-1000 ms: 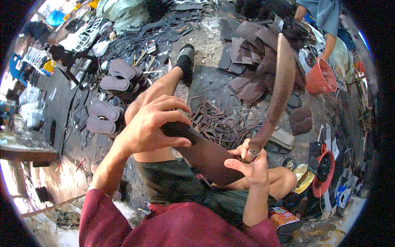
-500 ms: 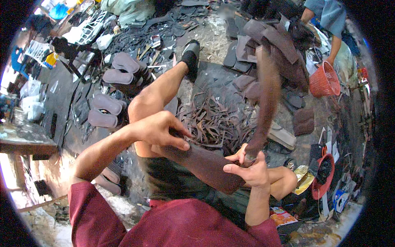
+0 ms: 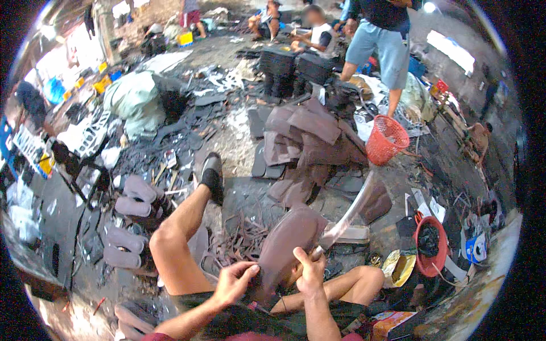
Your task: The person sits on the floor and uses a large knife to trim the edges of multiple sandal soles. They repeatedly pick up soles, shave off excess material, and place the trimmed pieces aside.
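A dark brown, sole-shaped foam sheet point(image 3: 293, 236) stands tilted above my lap, its rounded end away from me. My left hand point(image 3: 234, 283) pinches its near left edge between thumb and fingers. My right hand point(image 3: 310, 274) is closed round the handle of a knife point(image 3: 342, 226), thumb up along it. The long, pale blade points away and to the right, past the sheet's right edge. Motion smears the blade towards its tip. Under and beyond the sheet lies a heap of thin brown offcut strips point(image 3: 242, 236).
Pairs of grey-brown soles point(image 3: 125, 247) lie left of my leg. Ahead is a pile of brown foam sheets point(image 3: 313, 133). A person standing at the right reaches to a red basket point(image 3: 388, 139). A red bowl point(image 3: 430, 245) with black contents sits right of my knee.
The view has tilted up, showing more of the workshop. The foam sheet has swung from lying across my lap to pointing away. My left hand now pinches its near edge; the knife leans further right.
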Demonstrator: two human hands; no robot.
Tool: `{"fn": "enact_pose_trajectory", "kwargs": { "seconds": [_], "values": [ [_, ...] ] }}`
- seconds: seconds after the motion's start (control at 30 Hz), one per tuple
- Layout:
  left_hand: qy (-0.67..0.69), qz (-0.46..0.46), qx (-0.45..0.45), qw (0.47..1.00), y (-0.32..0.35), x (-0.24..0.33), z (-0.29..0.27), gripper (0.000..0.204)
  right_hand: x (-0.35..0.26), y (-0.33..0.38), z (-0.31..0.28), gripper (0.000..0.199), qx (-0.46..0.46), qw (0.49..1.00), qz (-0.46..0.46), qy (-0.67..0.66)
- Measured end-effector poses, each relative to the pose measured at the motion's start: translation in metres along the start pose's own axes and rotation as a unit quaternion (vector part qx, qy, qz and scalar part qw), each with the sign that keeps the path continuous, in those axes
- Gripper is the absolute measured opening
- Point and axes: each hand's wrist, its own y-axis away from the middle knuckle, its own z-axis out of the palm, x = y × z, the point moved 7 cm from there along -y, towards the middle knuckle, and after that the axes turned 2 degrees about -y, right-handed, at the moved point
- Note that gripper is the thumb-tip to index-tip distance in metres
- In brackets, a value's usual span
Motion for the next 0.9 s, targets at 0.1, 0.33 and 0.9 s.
{"fn": "enact_pose_trajectory", "kwargs": {
  "seconds": [0.1, 0.33, 0.9],
  "values": [
    [0.063, -0.1, -0.054, 0.992, 0.012, -0.024, 0.021, 0.035, 0.011, -0.001, 0.004, 0.046, 0.02, 0.995, -0.101, 0.004],
    [-0.185, -0.04, -0.053, 0.98, 0.008, 0.036, 0.034, 0.031, -0.032, 0.022, 0.003, 0.041, 0.078, 0.96, -0.241, 0.121],
    [0.145, -0.061, -0.052, 0.986, 0.028, 0.07, 0.001, 0.049, -0.048, 0.008, 0.057, 0.038, 0.038, 0.967, -0.23, 0.098]
  ]
}}
